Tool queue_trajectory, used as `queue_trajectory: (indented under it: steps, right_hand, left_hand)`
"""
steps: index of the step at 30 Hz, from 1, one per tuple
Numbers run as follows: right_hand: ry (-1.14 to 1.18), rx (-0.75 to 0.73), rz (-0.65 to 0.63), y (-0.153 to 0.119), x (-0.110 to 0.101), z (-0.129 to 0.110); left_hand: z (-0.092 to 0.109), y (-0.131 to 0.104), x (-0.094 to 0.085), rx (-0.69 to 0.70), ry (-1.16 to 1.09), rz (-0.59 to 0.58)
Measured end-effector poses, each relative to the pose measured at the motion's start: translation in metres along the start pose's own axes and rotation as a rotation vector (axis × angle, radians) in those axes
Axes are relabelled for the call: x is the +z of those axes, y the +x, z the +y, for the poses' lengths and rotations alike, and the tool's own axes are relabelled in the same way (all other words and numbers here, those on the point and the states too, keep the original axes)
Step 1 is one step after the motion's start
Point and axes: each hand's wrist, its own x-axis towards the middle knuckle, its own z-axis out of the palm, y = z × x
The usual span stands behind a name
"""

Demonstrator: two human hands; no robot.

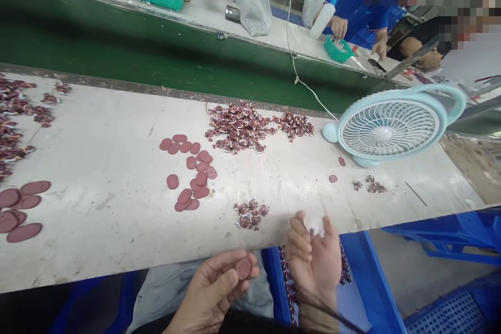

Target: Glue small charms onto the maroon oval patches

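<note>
My left hand [219, 287] pinches a flat oval maroon piece [245, 268] with small dark marks, just in front of the table's near edge. To its right, my right hand [313, 255] is turned palm up with its fingers curled. A whitish translucent thing [316, 226] shows at its fingertips, too blurred to name. Close by on the table lies a small cluster of brown-red pieces with light edges [250, 215]. More oval maroon pieces [201, 179] are scattered left of centre. Behind them is a larger heap of small brown-red pieces [240, 126].
A light-blue fan [381, 134] lies at the right, its cord running back. Larger ovals [24, 232] sit at the far left. Below the right hand is a blue bin [364, 276] containing small pieces. Co-workers' hands [338, 27] are busy across the green divider [156, 57].
</note>
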Motion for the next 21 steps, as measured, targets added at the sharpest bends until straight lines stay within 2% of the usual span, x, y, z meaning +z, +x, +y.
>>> queue_trajectory:
  steps: [4, 6, 8, 9, 11, 13, 15, 18, 21]
  right_hand:
    - [0.192, 0.040, -0.236, 0.024, -0.017, -0.016]
    - [0.255, 0.050, -0.253, 0.021, -0.020, -0.016]
    - [0.184, 0.036, -0.194, 0.010, -0.017, -0.010]
    - [0.060, -0.006, -0.154, 0.004, -0.015, -0.006]
    - [-0.382, -0.152, -0.107, -0.005, -0.011, 0.005]
    - [-0.946, -0.367, -0.153, -0.006, -0.008, 0.014]
    - [-1.408, -0.576, -0.279, -0.001, -0.007, 0.018]
    - [-1.748, -0.745, -0.445, 0.014, -0.010, 0.014]
    - [-1.840, -0.750, -0.454, 0.025, -0.013, 0.007]
  left_hand:
    - [0.006, 0.000, -0.002, 0.009, -0.011, 0.046]
    - [0.009, 0.001, -0.005, 0.022, -0.017, 0.070]
    - [0.012, 0.003, -0.010, 0.043, -0.021, 0.085]
    - [0.013, 0.004, -0.012, 0.049, -0.022, 0.091]
    - [0.015, 0.006, -0.016, 0.053, -0.022, 0.096]
    - [0.016, 0.007, -0.019, 0.049, -0.022, 0.084]
    - [0.017, 0.008, -0.021, 0.048, -0.025, 0.065]
    - [0.016, 0.008, -0.022, 0.053, -0.020, 0.053]
    - [0.016, 0.007, -0.023, 0.065, -0.008, 0.068]
